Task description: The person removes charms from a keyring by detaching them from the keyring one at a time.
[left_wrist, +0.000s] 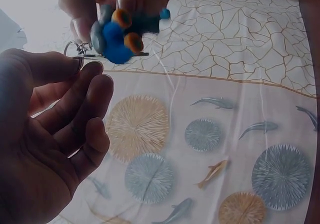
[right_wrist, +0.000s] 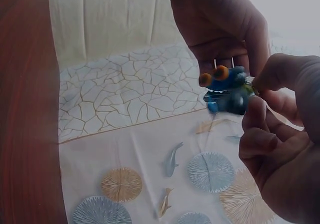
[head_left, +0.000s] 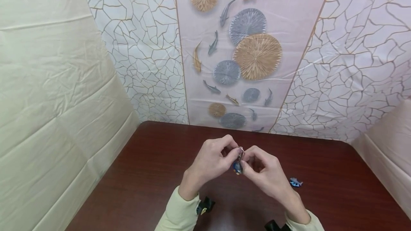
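Note:
Both hands meet above the table around a small keychain [head_left: 237, 167], a blue figure with two round orange eyes on a metal ring. My left hand [head_left: 212, 158] pinches the metal ring [left_wrist: 71, 48] between thumb and forefinger. From the other side, my right hand [head_left: 264, 170] pinches the keychain with its thumb and fingertips, close to where the ring meets the figure. The blue figure [left_wrist: 117, 42] hangs between the hands, its orange eyes [right_wrist: 221, 73] showing in both wrist views. Fingers partly hide the metal link.
On the dark red-brown table [head_left: 138, 177] a small blue fish figure [head_left: 295, 182] lies to the right of my right forearm. A patterned cloth [head_left: 154, 45] with fish and round motifs hangs behind the table, and a plain cream cloth [head_left: 48, 81] hangs at the left.

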Motion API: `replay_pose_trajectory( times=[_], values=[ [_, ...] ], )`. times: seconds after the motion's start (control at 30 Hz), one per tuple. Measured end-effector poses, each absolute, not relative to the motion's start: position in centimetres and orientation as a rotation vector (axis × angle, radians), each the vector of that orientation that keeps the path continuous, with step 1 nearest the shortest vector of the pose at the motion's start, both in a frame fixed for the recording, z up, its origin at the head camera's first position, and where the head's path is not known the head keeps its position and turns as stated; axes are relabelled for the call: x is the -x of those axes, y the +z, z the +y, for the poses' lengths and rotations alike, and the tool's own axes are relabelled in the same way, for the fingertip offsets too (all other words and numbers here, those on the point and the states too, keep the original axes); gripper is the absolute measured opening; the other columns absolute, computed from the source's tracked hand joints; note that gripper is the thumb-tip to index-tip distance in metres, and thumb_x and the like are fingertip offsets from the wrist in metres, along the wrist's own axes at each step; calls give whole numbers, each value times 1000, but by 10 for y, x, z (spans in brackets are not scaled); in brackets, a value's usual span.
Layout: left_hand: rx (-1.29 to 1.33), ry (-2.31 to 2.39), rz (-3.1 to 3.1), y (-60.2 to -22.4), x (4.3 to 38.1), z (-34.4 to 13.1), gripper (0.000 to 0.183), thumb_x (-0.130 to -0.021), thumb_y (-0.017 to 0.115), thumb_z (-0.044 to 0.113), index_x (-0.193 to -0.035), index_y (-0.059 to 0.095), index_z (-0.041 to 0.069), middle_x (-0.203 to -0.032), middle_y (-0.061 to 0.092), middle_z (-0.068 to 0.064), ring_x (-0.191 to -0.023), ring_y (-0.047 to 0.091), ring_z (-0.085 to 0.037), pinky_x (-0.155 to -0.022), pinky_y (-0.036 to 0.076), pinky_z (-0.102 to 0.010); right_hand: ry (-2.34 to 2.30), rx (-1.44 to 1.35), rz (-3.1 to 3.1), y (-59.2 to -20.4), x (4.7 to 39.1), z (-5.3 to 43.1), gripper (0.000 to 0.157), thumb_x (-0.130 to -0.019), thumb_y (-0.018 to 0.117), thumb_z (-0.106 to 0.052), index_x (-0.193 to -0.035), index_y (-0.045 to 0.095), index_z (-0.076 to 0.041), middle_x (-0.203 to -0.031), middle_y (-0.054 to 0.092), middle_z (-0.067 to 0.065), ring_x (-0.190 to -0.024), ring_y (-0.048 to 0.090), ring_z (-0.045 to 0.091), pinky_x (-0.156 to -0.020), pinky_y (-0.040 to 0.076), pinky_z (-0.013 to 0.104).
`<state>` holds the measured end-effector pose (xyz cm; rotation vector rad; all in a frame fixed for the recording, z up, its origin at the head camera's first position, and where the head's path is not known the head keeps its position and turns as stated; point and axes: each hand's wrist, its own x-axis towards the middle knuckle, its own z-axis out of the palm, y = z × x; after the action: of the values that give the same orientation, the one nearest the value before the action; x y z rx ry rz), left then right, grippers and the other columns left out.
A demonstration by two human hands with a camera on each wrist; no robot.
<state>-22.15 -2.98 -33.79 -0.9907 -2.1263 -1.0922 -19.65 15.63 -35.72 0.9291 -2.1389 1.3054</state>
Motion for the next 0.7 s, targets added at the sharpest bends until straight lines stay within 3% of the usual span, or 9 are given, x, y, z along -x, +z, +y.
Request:
replay_pose_trajectory(
  times=[0.2,0.5,0.7],
  values=[
    [1002,-1087,-2129,-339,222,-30,8,-88,67,9,-84,64,15,-71,66,8,-60,50,5,-57,40,-6,1280,-865,-2153,-358,195,158,32,-79,71,10,-99,62,-13,-75,59,-5,-59,51,2,-47,41,17],
    [1039,-1093,-2144,-339,222,-27,9,-89,66,9,-84,63,15,-69,65,8,-59,49,5,-56,40,-6,1218,-835,-2310,-350,192,162,28,-84,64,5,-88,57,-22,-75,55,-11,-56,45,-1,-47,39,19],
    [1044,-1110,-2168,-340,220,-25,9,-89,65,8,-84,63,15,-68,64,8,-58,48,6,-55,40,-7,1216,-934,-2316,-349,191,162,28,-85,62,6,-85,52,-20,-71,55,-11,-54,45,-3,-46,39,18]
  ],
)
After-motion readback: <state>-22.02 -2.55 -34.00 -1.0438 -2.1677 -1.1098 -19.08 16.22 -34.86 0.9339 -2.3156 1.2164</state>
